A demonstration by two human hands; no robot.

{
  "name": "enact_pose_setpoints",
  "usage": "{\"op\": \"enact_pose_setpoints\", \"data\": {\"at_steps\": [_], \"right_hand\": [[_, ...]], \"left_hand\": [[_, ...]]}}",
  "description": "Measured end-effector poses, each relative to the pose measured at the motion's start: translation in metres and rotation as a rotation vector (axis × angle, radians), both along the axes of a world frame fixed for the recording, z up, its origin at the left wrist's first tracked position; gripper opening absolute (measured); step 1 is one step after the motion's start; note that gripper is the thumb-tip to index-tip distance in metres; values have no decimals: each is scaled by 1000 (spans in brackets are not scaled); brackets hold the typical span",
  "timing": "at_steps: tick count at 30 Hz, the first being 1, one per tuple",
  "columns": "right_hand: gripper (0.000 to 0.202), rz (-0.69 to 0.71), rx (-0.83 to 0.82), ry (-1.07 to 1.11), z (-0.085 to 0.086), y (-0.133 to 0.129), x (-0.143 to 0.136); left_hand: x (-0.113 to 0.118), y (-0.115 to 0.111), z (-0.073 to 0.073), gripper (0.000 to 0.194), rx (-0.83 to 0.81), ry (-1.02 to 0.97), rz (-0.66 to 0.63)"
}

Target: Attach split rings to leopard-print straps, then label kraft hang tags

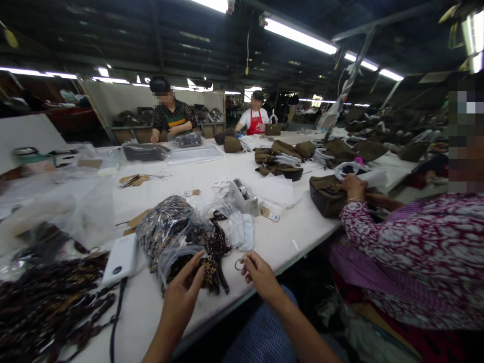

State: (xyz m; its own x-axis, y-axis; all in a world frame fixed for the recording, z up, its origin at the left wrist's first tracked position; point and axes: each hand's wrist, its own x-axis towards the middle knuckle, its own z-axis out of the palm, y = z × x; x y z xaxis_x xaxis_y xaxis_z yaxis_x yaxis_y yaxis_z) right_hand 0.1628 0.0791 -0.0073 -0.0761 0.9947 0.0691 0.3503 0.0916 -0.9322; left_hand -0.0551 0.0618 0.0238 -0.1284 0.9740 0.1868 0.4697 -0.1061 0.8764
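Observation:
My right hand (261, 278) pinches a small metal ring (236, 265) between thumb and fingertips, just off the table's front edge. Thumb and fingers of my left hand (182, 291) are apart, over dark leopard-patterned straps (218, 252) with chain-like edges. Whether its fingertips touch them I cannot tell. The straps spill from a clear plastic bag (166, 222) full of similar patterned pieces. A clear rolled plastic rim (166, 264) lies beside my left fingers. White folded pieces (246, 232) rest behind the straps.
A white power bank (120, 259) with a black cable (119, 317) lies left, by a heap of patterned straps (45, 307). At right, a co-worker's hand (354, 187) works on a brown handbag (323, 194). More brown bags (283, 156) cover the far table. Two people work opposite.

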Motion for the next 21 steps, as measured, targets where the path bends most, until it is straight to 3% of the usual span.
{"op": "enact_pose_setpoints", "data": {"at_steps": [4,6,15,21], "right_hand": [[38,-27,-215,558,23,-15,-8],[37,-36,-256,705,30,-21,-14],[38,13,-238,734,28,-27,-19],[38,75,-246,652,37,-32,-5]], "left_hand": [[26,-10,1,44,-133,-239,-106],[37,-13,2,47,-215,-320,-138],[49,-17,7,41,-279,-406,-176],[52,-25,25,42,-323,-376,-270]]}}
